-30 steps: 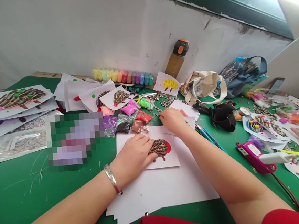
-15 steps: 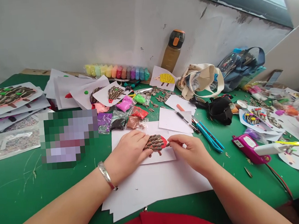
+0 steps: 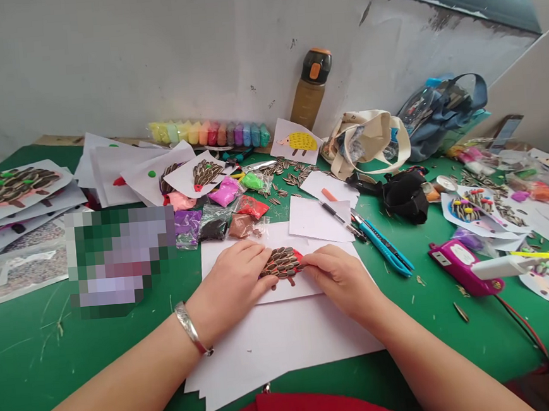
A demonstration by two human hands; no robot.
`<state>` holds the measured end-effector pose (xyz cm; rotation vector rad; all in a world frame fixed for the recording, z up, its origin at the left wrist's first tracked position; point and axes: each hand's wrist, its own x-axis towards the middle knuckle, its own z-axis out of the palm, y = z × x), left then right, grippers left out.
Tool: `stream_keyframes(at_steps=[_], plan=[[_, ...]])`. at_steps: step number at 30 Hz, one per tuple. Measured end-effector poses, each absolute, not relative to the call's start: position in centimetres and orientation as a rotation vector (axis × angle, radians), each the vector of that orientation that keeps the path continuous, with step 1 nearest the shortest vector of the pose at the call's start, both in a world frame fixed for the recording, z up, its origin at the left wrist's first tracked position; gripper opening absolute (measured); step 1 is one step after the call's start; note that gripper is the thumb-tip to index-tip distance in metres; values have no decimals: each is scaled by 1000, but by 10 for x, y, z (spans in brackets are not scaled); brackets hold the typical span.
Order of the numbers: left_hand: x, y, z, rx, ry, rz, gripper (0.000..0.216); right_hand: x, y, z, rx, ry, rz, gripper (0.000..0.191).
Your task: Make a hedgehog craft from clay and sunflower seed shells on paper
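Note:
A small white card carries a hedgehog made of striped sunflower seeds, with a red face and brown legs. It lies on a stack of larger white sheets. Flat over the card's left part rests my left hand, fingers stretched out and touching the hedgehog's left side. At the red edge on the right, my right hand pinches thumb and forefinger together at what seems a sunflower seed; the fingertips mostly hide it. Bags of coloured clay lie just beyond the cards.
A blue utility knife and a black pen lie to the right, near a magenta device with a cable. Loose sunflower seeds, a bottle and a cream bag stand behind. Finished seed pictures are stacked left.
My right fingertips have moved left onto the hedgehog's red face, carrying the dark seed seen in them before. My left hand stays in place on the card; the view has shifted slightly.

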<state>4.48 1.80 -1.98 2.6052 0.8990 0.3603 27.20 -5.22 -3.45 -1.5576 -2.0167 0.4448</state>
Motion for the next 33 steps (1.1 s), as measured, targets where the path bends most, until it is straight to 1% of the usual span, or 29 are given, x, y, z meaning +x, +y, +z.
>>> stream_keyframes(at_steps=[6,15,19,27,33], plan=[[45,18,-20,2614,894,370,21,272,-51,-32,-1526,-2106,377,21],[46,18,-21,2616,897,345,21,273,-47,-34,-1446,-2177,441,26],[45,17,-21,2615,901,348,22,271,-46,-36,-1394,-2189,440,25],[46,17,-19,2608,897,349,20,273,-50,-33,-1564,-2057,462,14],[46,18,-20,2617,907,370,21,274,-49,-34,-1559,-2113,426,18]])
